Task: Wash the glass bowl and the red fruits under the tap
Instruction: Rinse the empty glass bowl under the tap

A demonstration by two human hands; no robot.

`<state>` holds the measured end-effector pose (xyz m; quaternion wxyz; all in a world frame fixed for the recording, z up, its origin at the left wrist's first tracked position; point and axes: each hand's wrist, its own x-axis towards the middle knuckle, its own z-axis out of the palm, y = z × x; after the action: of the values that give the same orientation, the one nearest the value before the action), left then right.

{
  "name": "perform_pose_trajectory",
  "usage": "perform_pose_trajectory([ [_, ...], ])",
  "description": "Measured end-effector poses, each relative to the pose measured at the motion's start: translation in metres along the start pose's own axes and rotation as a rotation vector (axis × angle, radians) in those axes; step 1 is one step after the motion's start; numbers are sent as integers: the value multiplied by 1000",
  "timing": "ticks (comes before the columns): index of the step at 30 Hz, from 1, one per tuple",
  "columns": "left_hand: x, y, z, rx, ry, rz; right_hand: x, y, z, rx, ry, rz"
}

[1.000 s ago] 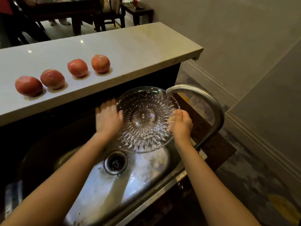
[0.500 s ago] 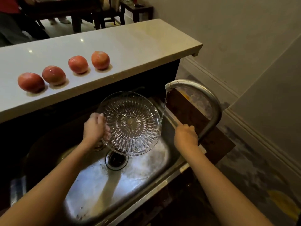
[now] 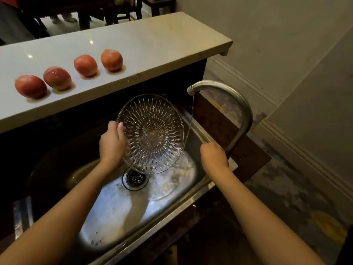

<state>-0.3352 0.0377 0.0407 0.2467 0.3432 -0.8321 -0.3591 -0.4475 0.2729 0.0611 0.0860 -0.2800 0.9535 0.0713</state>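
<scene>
Right hand (image 3: 214, 155) left the glass bowl (image 3: 152, 132) for the tap (image 3: 242, 111), grip hidden; left hand (image 3: 112, 144) pinches its rim, apparently finishing the rinse. Next: red fruits (image 3: 85, 65) along the counter (image 3: 152, 46) edge

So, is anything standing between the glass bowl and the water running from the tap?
Nothing visible does. The left hand holds the glass bowl tilted over the sink; the tap's thin stream falls just beside its right rim. The right hand sits aside, at the tap's base.
</scene>
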Motion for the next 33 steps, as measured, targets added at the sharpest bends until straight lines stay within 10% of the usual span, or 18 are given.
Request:
perform_pose_trajectory([
  [15,-34,7,-29,368,162,419,2,-15,7,110,303,-105],
  [22,-54,-18,-92,361,284,439,46,-80,6,531,-63,-156],
  [27,-77,-40,-136,372,402,317,57,-145,12,828,-197,-285],
  [33,-105,-92,-179,20,513,-229,34,-222,14,1105,-239,-388],
])
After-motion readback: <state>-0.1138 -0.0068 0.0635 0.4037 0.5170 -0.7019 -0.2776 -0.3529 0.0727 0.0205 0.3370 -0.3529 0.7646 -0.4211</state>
